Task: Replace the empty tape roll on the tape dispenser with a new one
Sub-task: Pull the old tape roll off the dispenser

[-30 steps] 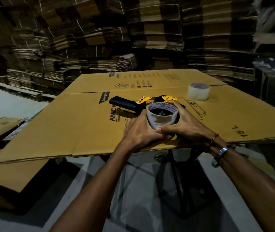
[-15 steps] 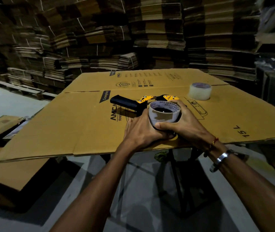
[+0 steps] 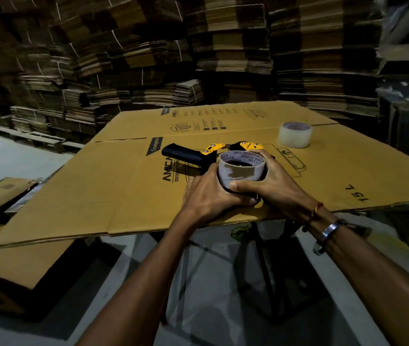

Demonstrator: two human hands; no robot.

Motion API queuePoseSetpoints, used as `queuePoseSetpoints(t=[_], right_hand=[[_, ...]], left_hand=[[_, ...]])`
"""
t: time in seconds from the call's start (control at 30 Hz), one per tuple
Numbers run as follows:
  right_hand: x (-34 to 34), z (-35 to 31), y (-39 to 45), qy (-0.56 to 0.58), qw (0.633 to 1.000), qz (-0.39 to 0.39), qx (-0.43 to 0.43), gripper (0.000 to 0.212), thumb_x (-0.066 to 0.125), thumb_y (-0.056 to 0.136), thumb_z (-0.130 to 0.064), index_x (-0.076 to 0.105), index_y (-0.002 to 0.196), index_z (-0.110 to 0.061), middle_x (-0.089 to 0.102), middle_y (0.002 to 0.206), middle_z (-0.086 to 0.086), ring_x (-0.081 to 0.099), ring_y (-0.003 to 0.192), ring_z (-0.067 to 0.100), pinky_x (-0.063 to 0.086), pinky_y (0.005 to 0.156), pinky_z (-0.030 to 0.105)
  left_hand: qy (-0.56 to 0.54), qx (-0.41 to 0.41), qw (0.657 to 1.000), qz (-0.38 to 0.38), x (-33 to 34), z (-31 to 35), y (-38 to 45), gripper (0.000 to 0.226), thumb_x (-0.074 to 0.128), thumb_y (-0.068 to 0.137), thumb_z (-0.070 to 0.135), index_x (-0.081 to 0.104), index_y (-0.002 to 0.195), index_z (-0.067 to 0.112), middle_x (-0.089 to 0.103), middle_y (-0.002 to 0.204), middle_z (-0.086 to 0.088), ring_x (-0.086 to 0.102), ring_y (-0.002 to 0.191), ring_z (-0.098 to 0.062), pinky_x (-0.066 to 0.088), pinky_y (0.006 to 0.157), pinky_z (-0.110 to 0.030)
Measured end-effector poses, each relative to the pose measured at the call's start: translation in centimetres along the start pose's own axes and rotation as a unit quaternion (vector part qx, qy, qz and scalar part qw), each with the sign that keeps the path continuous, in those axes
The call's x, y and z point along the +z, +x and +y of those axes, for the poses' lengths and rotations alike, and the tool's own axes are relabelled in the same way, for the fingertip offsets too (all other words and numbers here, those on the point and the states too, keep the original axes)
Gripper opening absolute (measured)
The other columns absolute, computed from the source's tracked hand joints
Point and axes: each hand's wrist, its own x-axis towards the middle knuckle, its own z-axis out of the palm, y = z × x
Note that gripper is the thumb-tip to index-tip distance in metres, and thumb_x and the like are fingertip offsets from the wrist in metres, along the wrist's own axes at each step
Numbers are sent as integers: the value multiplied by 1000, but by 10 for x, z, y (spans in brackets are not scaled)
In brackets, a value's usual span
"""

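Stacked cardboard surrounds a flattened carton (image 3: 98,196). Both hands, left hand (image 3: 207,196) and right hand (image 3: 270,184), grip one empty tape core (image 3: 242,171), hiding most of the tape dispenser (image 3: 198,156). One clear tape roll (image 3: 295,135) stands beyond the right hand.

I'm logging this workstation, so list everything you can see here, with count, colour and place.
empty tape core: one, grey cardboard, on the dispenser, gripped by both hands
tape dispenser: one, black and yellow, lying on the sheet behind the core
new tape roll: one, clear, far right on the sheet
cardboard sheet: one, brown, printed, serving as the worktop
flattened carton stacks: many, brown, along the back
bracelet: one, silver, right wrist
left hand: on the core's left
right hand: on the core's right
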Motion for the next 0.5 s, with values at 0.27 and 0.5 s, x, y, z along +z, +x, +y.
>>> queuePoseSetpoints(t=[0.27, 0.5], right_hand=[[3, -4, -3, 12, 1000, 14, 17, 73, 90, 73, -16, 49, 134, -17, 68, 126, -1, 69, 110, 8, 57, 97, 30], [-4, -25, -10, -111, 993, -8, 34, 121, 90, 71, -40, 10, 161, -29, 46, 147, -8, 49, 129, 8, 41, 101, 20]], left_hand=[[-13, 3, 1000, 7, -1, 5, -4, 84, 82, 55, 64, 51, 124, 29, 67, 113, 9, 63, 100, -16, 51, 88, -41], [12, 17, 1000, 3, 0, 5, -5, 88, 78, 56, 70, 47, 128, 31, 66, 118, 9, 62, 105, -17, 49, 90, -40]])
